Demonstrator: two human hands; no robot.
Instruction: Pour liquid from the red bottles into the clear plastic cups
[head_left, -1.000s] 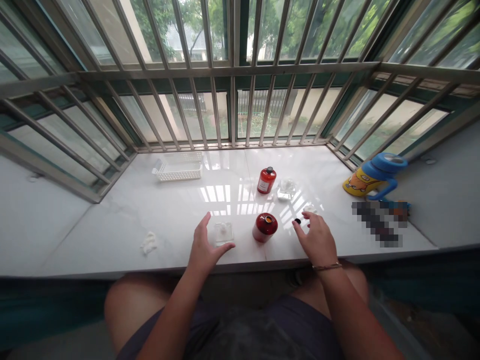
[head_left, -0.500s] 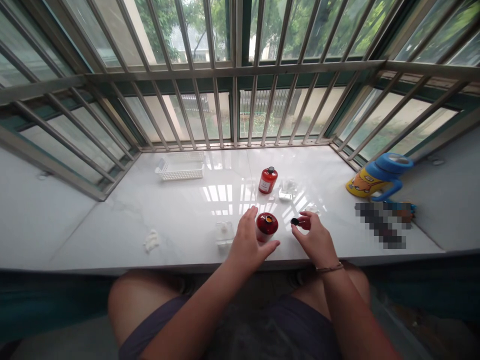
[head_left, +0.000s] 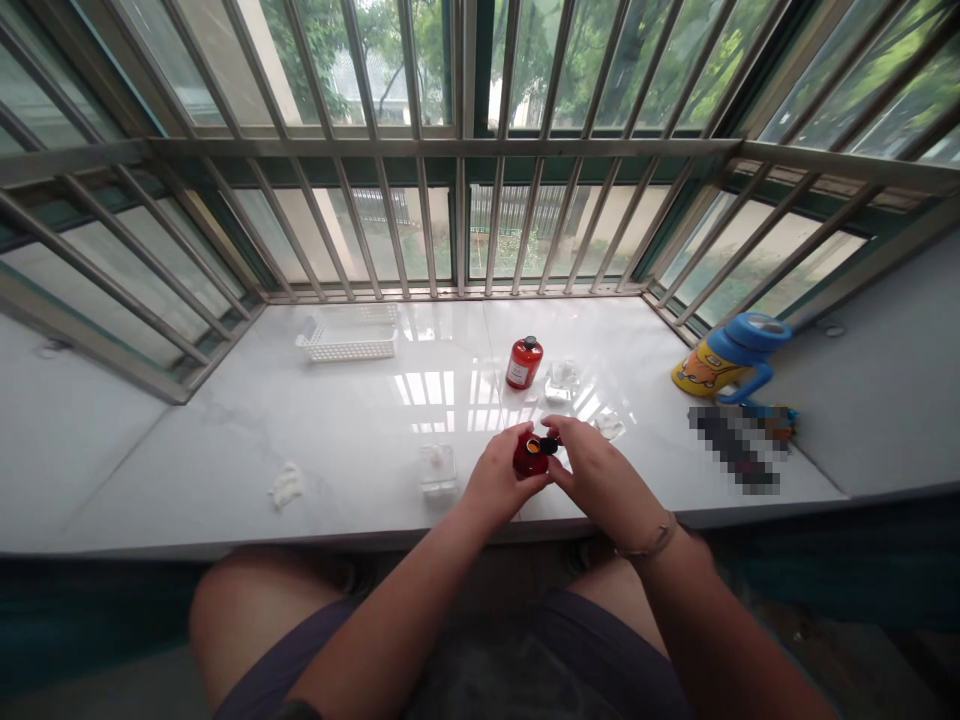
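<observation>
Close to the counter's front edge stands a red bottle (head_left: 529,463), its neck uncovered with an orange colour inside the rim. My left hand (head_left: 501,474) is wrapped round its left side. A small black cap (head_left: 549,446) is pinched between the thumb and fingers of my right hand (head_left: 592,468), just right of the open neck. Farther back a second red bottle (head_left: 523,364), with a white label and black cap, stands upright. Clear plastic boxes lie nearby: one (head_left: 438,472) to the left of my left hand, another (head_left: 561,382) beside the second bottle.
A white perforated basket (head_left: 351,348) sits at the back left of the white counter (head_left: 225,440). Crumpled white tissue (head_left: 286,486) lies front left. At right are a blue and yellow mug-like bottle (head_left: 724,360) and a blurred-out dark item (head_left: 739,450). Barred windows line the back.
My left hand has closed round the near red bottle. My right hand has moved left, bringing the black cap next to the bottle's neck. The view has shifted slightly.
</observation>
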